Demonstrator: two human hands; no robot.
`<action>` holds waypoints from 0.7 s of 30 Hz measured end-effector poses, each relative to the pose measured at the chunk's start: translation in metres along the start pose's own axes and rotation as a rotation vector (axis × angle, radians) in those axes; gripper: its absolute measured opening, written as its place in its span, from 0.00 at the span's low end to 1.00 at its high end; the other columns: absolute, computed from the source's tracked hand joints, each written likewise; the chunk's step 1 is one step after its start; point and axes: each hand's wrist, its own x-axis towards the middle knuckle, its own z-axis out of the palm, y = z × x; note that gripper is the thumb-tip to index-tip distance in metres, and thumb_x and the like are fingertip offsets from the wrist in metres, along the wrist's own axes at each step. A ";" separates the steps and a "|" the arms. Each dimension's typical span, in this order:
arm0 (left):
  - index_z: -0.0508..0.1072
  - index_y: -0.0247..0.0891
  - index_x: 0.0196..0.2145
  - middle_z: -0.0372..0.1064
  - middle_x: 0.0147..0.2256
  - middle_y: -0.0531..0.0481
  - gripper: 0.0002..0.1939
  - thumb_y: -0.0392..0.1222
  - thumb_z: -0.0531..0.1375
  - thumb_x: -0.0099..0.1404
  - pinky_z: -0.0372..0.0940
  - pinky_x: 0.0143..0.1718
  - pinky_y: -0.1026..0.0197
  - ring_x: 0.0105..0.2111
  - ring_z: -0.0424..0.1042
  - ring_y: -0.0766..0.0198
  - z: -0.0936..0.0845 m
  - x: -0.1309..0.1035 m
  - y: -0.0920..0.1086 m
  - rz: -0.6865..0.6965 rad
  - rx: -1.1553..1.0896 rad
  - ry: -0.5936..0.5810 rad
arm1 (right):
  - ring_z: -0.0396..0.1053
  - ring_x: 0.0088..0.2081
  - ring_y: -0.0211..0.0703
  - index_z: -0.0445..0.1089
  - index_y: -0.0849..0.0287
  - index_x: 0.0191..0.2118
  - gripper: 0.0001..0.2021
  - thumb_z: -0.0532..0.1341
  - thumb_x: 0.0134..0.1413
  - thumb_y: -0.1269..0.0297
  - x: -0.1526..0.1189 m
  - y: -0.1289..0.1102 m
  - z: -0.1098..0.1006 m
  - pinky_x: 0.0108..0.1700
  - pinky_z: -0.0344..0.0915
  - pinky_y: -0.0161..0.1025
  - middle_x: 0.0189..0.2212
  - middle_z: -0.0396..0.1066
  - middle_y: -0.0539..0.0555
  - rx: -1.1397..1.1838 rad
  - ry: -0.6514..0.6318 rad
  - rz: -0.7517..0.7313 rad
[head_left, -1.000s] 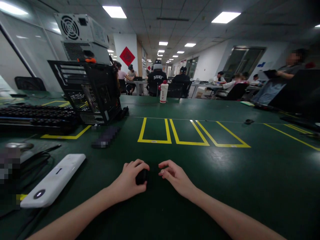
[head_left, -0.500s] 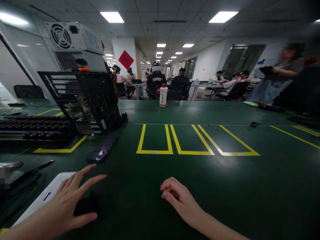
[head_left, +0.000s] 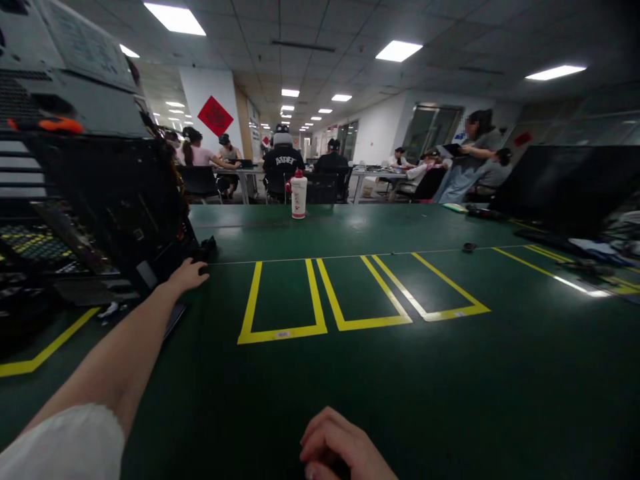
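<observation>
My left hand (head_left: pixel 188 275) is stretched far forward to the base of a black computer case (head_left: pixel 125 207). Its fingers point right, apart from the palm, and hold nothing that I can see. Just beyond them sits a small black object (head_left: pixel 207 249), its kind unclear. Under my left forearm shows the edge of a dark phone (head_left: pixel 174 321), mostly hidden. My right hand (head_left: pixel 345 445) rests low at the near side of the green table (head_left: pixel 400 380). Its fingers are curled in, with nothing visible in them.
Yellow tape outlines (head_left: pixel 283 334) mark the tabletop ahead. A white bottle with a red lid (head_left: pixel 299 197) stands at the far edge. A small black round item (head_left: pixel 469 247) lies to the right, before a dark monitor (head_left: pixel 565 190). People sit at tables beyond.
My left hand has moved forward from beside the white object to the computer case. The view has turned right and shifted closer to the case. My right hand now appears lower, still curled.
</observation>
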 end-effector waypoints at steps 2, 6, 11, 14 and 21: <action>0.64 0.34 0.49 0.60 0.47 0.36 0.23 0.47 0.52 0.58 0.57 0.47 0.51 0.50 0.59 0.45 0.002 -0.001 -0.006 -0.012 0.029 0.005 | 0.66 0.38 0.37 0.66 0.59 0.38 0.08 0.57 0.52 0.63 0.000 -0.001 0.000 0.37 0.65 0.33 0.41 0.64 0.54 0.012 -0.012 -0.014; 0.60 0.40 0.51 0.58 0.49 0.38 0.22 0.48 0.53 0.61 0.58 0.44 0.45 0.48 0.61 0.45 -0.010 -0.008 -0.010 -0.084 0.084 0.066 | 0.65 0.37 0.38 0.67 0.60 0.37 0.07 0.57 0.52 0.66 -0.002 -0.004 0.002 0.37 0.65 0.34 0.40 0.65 0.54 -0.070 0.017 -0.032; 0.63 0.34 0.47 0.63 0.45 0.45 0.15 0.41 0.54 0.64 0.65 0.39 0.52 0.41 0.67 0.59 -0.018 -0.003 -0.001 -0.029 0.083 0.037 | 0.66 0.39 0.38 0.68 0.60 0.37 0.07 0.57 0.52 0.66 -0.003 -0.001 0.001 0.38 0.65 0.34 0.40 0.66 0.54 -0.071 0.021 -0.057; 0.63 0.34 0.46 0.63 0.45 0.45 0.15 0.42 0.54 0.63 0.65 0.39 0.52 0.41 0.67 0.58 -0.016 -0.001 0.004 0.045 0.082 0.001 | 0.66 0.40 0.38 0.68 0.59 0.37 0.07 0.57 0.52 0.66 -0.001 -0.001 0.000 0.39 0.65 0.35 0.40 0.66 0.53 -0.056 0.016 -0.021; 0.67 0.35 0.43 0.61 0.40 0.44 0.14 0.44 0.52 0.62 0.64 0.37 0.56 0.36 0.68 0.57 -0.023 -0.047 0.048 0.184 0.033 -0.080 | 0.66 0.36 0.36 0.68 0.62 0.36 0.07 0.56 0.52 0.67 0.001 -0.002 0.000 0.36 0.65 0.33 0.38 0.66 0.55 -0.094 -0.019 -0.061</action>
